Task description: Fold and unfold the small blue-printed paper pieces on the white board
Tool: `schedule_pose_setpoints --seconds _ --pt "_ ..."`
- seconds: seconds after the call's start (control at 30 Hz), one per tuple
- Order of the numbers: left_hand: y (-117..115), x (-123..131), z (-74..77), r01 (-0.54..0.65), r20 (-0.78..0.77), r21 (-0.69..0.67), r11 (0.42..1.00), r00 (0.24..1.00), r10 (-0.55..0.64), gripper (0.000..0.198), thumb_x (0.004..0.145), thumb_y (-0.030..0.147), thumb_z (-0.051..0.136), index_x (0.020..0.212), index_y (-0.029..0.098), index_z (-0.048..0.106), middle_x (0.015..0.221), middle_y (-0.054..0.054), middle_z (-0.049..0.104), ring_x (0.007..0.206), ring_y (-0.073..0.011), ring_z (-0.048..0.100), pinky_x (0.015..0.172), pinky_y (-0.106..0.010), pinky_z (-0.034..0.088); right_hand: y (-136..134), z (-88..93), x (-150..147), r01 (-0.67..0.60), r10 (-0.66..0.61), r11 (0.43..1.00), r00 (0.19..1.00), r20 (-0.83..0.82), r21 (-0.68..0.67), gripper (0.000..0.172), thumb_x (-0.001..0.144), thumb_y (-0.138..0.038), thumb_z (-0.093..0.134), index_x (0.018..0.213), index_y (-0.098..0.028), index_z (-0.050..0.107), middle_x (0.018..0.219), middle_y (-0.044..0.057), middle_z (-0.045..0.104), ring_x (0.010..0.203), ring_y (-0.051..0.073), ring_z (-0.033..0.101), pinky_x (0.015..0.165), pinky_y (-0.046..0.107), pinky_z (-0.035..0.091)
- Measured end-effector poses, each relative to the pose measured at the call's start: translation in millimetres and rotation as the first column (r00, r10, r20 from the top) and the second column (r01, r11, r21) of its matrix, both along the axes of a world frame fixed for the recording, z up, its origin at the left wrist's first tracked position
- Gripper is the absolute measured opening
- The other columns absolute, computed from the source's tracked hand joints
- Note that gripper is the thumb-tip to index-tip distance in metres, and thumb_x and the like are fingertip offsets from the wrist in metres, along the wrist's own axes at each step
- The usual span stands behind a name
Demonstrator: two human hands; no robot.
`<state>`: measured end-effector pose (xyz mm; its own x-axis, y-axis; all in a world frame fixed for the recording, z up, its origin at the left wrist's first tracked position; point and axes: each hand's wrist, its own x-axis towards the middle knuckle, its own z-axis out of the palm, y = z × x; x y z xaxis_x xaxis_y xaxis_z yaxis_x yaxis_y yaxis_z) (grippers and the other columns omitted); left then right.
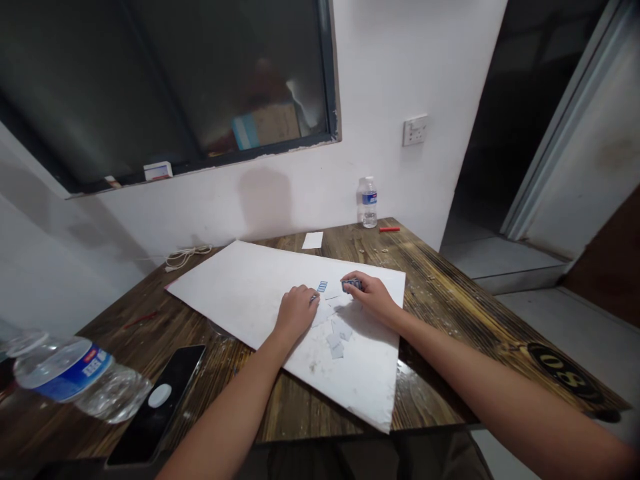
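Observation:
A white board (225, 280) lies at an angle across the wooden table. My right hand (374, 295) is closed above its right part, gripping a small blue-grey patterned block (353, 285); its exact kind is unclear. My left hand (299, 309) rests on the board with the fingers bent together. A bit of something dark and small shows at its fingertips, too small to name. Between the hands, a small blue-lined piece (323, 287) lies on the board. Several small pale paper pieces (335, 345) are scattered closer to me, some overlapping.
A water bottle (75, 373) lies at the left beside a phone (170, 417) with a white round piece (159, 396) on it. At the back are a white card (313, 241), an upright bottle (369, 203), a red pen-like stick (389, 229) and a white cable (186, 255).

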<state>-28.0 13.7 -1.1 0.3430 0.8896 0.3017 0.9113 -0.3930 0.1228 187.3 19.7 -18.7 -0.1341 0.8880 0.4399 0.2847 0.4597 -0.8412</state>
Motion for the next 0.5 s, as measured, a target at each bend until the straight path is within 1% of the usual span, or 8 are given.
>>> schedule_pose_setpoints --seconds 0.07,0.1,0.17,0.23,0.3,0.37,0.43,0.5 --pt "1 0 -2.6 0.017 0.049 0.018 1.0 0.999 -0.018 0.025 0.09 0.027 0.051 0.109 0.019 0.065 0.112 -0.009 0.066 0.104 -0.0242 0.056 0.092 -0.038 0.043 0 0.2 0 -0.003 0.003 1.0 1.0 0.0 0.001 0.02 0.082 -0.037 0.057 0.092 -0.021 0.066 0.082 0.002 0.069 0.073 0.018 0.062 0.068 0.029 0.045" --pt "1 0 -4.2 0.036 0.067 0.024 0.999 0.997 -0.037 0.03 0.089 0.029 0.052 0.116 0.019 0.062 0.12 -0.009 0.064 0.111 -0.0248 0.053 0.096 -0.039 0.041 0 0.2 0 -0.004 0.004 1.0 1.0 0.002 0.003 0.02 0.082 -0.037 0.057 0.092 -0.021 0.066 0.082 0.002 0.069 0.073 0.018 0.062 0.068 0.029 0.045" --pt "1 0 -7.0 0.089 0.07 0.011 0.996 0.994 -0.09 0.04 0.09 0.032 0.051 0.129 0.022 0.054 0.136 -0.009 0.055 0.127 -0.0268 0.043 0.103 -0.043 0.036 0 0.4 0 -0.003 0.003 1.0 1.0 0.01 0.007 0.021 0.082 -0.037 0.057 0.092 -0.021 0.066 0.082 0.002 0.069 0.072 0.018 0.061 0.068 0.029 0.044" --pt "0 1 -8.6 0.133 0.048 -0.043 0.99 0.99 -0.131 0.044 0.092 0.035 0.048 0.135 0.025 0.048 0.141 -0.008 0.051 0.135 -0.0286 0.034 0.107 -0.048 0.031 0 0.7 0 -0.003 0.002 1.0 1.0 0.02 0.013 0.021 0.083 -0.037 0.056 0.092 -0.021 0.066 0.082 0.002 0.069 0.072 0.018 0.06 0.067 0.029 0.044" --pt "-1 1 -7.9 0.14 0.035 -0.103 0.985 0.99 -0.137 0.041 0.093 0.035 0.045 0.133 0.025 0.05 0.135 -0.008 0.056 0.134 -0.0296 0.036 0.106 -0.05 0.03 0 1.1 0 -0.005 0.005 1.0 1.0 0.025 0.016 0.021 0.082 -0.037 0.056 0.092 -0.021 0.066 0.081 0.002 0.069 0.071 0.018 0.06 0.067 0.029 0.043" --pt "-1 2 -5.0 0.119 0.037 -0.128 0.985 0.993 -0.116 0.034 0.094 0.034 0.043 0.124 0.025 0.057 0.123 -0.007 0.063 0.126 -0.0287 0.044 0.103 -0.049 0.032 0 1.3 -1 -0.009 0.008 1.0 1.0 0.025 0.014 0.021 0.082 -0.037 0.056 0.091 -0.021 0.066 0.079 0.002 0.069 0.07 0.018 0.059 0.066 0.028 0.043" --pt "-1 3 -1.0 0.099 0.037 -0.117 0.988 0.995 -0.095 0.029 0.095 0.032 0.04 0.113 0.024 0.062 0.11 -0.007 0.067 0.114 -0.0266 0.051 0.098 -0.046 0.036 0 1.7 -1 -0.008 0.008 1.0 1.0 0.025 0.012 0.02 0.082 -0.037 0.057 0.09 -0.021 0.066 0.078 0.002 0.068 0.07 0.018 0.059 0.065 0.028 0.043" --pt "-1 4 2.7 0.081 0.031 -0.091 0.993 0.996 -0.078 0.028 0.096 0.031 0.038 0.104 0.022 0.064 0.1 -0.007 0.069 0.104 -0.0249 0.055 0.092 -0.043 0.038 -1 2.1 -1 -0.007 0.006 1.0 1.0 0.024 0.013 0.019 0.082 -0.037 0.057 0.09 -0.022 0.066 0.078 0.002 0.069 0.07 0.018 0.06 0.066 0.028 0.043"
